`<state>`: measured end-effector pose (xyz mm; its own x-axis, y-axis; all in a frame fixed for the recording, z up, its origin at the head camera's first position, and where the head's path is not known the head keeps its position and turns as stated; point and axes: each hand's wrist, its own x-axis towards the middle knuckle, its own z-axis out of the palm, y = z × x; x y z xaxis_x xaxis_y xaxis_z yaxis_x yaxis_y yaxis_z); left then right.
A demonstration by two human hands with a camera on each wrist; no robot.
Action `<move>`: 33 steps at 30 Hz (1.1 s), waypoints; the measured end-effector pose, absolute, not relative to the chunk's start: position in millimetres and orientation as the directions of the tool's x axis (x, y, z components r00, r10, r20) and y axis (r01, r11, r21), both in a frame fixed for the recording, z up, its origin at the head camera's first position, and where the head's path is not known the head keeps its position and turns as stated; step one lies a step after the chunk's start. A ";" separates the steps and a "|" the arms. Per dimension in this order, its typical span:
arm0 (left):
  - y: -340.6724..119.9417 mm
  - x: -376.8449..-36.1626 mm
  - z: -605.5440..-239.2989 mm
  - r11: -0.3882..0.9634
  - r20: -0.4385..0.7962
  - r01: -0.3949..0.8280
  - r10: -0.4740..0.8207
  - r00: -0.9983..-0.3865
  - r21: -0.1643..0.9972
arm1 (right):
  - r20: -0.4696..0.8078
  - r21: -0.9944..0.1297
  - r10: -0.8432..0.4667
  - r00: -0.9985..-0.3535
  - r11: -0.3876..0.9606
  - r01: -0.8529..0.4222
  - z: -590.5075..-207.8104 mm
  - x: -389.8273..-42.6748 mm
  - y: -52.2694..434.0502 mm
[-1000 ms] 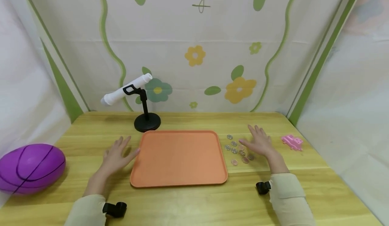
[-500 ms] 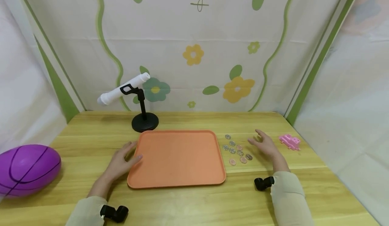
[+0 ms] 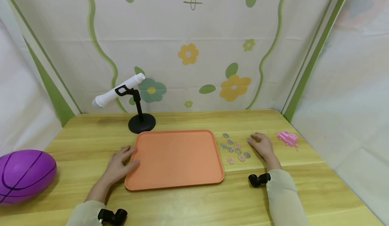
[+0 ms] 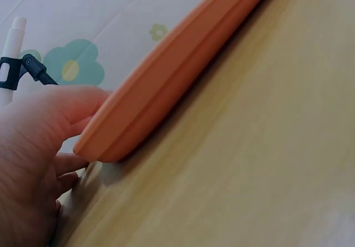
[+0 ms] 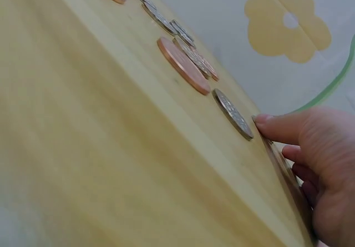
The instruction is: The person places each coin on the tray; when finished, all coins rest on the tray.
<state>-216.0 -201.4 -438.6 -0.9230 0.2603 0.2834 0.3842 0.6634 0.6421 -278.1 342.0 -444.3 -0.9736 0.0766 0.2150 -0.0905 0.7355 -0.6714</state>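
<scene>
An orange tray [image 3: 176,158] lies flat in the middle of the wooden table. My left hand [image 3: 121,161] is at its left edge. The thumb lies on the rim [image 4: 166,86] and the fingers [image 4: 66,166] curl in beside and under the lip. Several silver and copper coins [image 3: 234,149] lie on the table just right of the tray. My right hand [image 3: 262,145] rests at the right side of the coins with its fingers curled down. Its thumb tip [image 5: 266,122] touches a silver coin [image 5: 233,114] and pinches at it.
A white tube [image 3: 118,90] is clamped in a black stand [image 3: 141,123] behind the tray's far left corner. A purple ball [image 3: 25,175] sits at the table's left edge. A small pink toy [image 3: 287,138] lies to the right of my right hand. Floral cloth walls surround the table.
My left hand slid right from the bare table onto the tray's left rim. My right hand drew back from over the coins and curled its fingers down at their right side.
</scene>
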 end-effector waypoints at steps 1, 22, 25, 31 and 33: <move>-201.4 -215.9 -438.6 0.667 0.289 0.389 0.262 -0.921 0.636 | 0.223 -0.667 0.078 -0.972 0.739 -0.094 -444.5 -278.2 341.9; -209.3 -216.6 -434.3 0.628 0.275 0.377 0.258 -0.926 0.681 | 0.210 -0.606 0.079 -0.975 0.792 -0.066 -440.5 -279.3 336.4; -210.9 -216.9 -434.6 0.615 0.264 0.369 0.258 -0.929 0.697 | 0.199 -0.605 0.083 -0.977 0.794 -0.055 -439.9 -279.7 336.2; -211.6 -216.9 -435.6 0.616 0.261 0.369 0.261 -0.929 0.696 | 0.200 -0.613 0.105 -0.974 0.789 -0.041 -440.3 -278.9 335.5; -211.5 -216.8 -435.9 0.618 0.264 0.370 0.260 -0.929 0.694 | 0.214 -0.625 0.114 -0.970 0.779 -0.046 -441.2 -278.5 335.1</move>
